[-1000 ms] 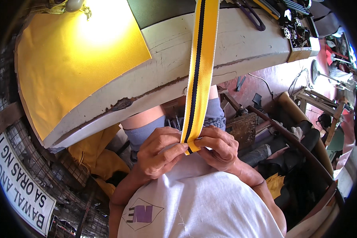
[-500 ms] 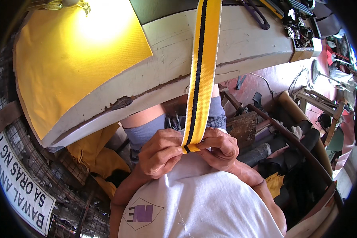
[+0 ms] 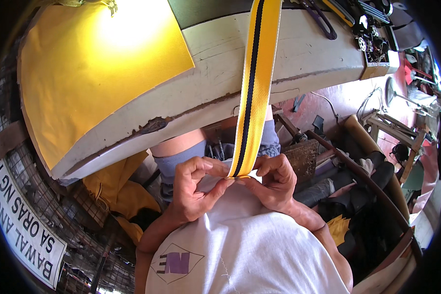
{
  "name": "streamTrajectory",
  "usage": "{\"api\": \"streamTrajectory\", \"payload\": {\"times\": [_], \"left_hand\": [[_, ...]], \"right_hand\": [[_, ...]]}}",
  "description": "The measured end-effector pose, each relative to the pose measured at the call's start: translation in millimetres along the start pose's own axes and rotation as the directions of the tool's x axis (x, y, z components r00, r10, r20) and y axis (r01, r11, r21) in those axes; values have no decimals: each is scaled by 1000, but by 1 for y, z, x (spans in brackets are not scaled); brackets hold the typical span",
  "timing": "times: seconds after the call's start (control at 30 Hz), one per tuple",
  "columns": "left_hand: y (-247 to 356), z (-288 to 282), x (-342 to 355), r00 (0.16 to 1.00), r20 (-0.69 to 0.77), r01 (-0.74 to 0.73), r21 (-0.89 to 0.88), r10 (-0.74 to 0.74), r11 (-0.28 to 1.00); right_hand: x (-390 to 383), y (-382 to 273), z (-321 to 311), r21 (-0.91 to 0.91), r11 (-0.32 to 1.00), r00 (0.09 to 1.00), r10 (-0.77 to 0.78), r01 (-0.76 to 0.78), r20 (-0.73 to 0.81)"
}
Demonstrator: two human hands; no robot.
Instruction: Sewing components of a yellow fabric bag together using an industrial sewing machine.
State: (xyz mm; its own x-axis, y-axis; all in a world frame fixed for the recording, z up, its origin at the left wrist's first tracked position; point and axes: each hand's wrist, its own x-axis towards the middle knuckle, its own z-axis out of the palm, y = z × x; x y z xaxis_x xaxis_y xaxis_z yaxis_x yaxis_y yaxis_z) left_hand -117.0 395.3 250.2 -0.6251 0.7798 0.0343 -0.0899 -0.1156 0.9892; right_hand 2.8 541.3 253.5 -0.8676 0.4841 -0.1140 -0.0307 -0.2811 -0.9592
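A yellow webbing strap (image 3: 259, 88) with a black centre stripe and pale edges runs down from the table's far side to my lap. Its near end is folded over into a small hem. My left hand (image 3: 196, 186) pinches the left side of that fold between thumb and fingers. On the right side, my right hand (image 3: 274, 181) pinches the same fold, its thumb pressed to the near edge. Both thumbs nearly meet at the fold. The underside of the strap is hidden by my fingers.
A white worn table (image 3: 215, 59) with a chipped edge crosses in front of me. Yellow sheet material (image 3: 103, 83) lies on it under a bright lamp. Purple-handled scissors (image 3: 321, 19) and a box of small metal parts (image 3: 377, 51) sit at the right. Dark rolls (image 3: 323, 188) lie below.
The strap's end has been turned and folded tighter between my thumbs and fingers. The strap's upper part has shifted slightly right in view.
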Motion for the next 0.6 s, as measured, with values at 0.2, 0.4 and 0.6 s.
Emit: {"api": "streamTrajectory", "payload": {"times": [0.2, 0.4, 0.6], "left_hand": [[9, 0, 1, 952, -19, 301, -116, -305, 947], [8, 1, 1, 859, -19, 497, -203, -511, 843], [1, 5, -1, 907, -44, 403, -201, -419, 893]], "right_hand": [[-2, -7, -2, 22, 975, 972, 222, -221, -71], [3, -8, -2, -14, 908, 908, 417, -418, -27], [12, -10, 1, 285, 780, 818, 575, -557, 24]]}}
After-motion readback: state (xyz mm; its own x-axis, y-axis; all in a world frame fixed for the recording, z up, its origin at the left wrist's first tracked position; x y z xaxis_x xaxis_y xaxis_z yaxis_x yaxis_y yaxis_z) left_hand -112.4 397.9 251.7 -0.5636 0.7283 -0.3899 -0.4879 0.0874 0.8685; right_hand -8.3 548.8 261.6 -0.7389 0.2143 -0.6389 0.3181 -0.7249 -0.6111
